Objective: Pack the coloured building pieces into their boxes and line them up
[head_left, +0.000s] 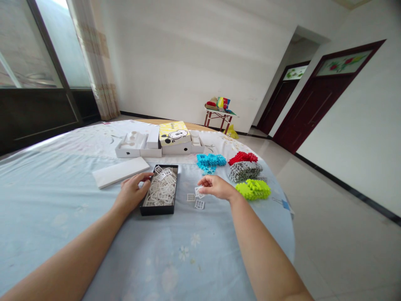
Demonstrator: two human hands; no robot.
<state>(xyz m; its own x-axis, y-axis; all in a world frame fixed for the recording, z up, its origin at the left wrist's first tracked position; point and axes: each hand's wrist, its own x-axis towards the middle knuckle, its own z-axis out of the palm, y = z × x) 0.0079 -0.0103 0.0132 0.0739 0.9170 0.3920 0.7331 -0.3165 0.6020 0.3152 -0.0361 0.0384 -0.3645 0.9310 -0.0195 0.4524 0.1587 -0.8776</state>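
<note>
A black open box full of white plastic lattice window pieces stands on the table. My left hand is at its left side, fingers bent and gripping the rim. To the right of the box, my right hand pinches a white window piece just over the cloth; the fingers hide part of it. Two more pieces lie close by: one window piece to the left and another window piece just below.
Stacks of blue, red, grey and lime-green plastic pieces lie to the right. A long white lid is at left. Behind stand white trays and a yellow cartoon box. A blue clip marks the table's right edge.
</note>
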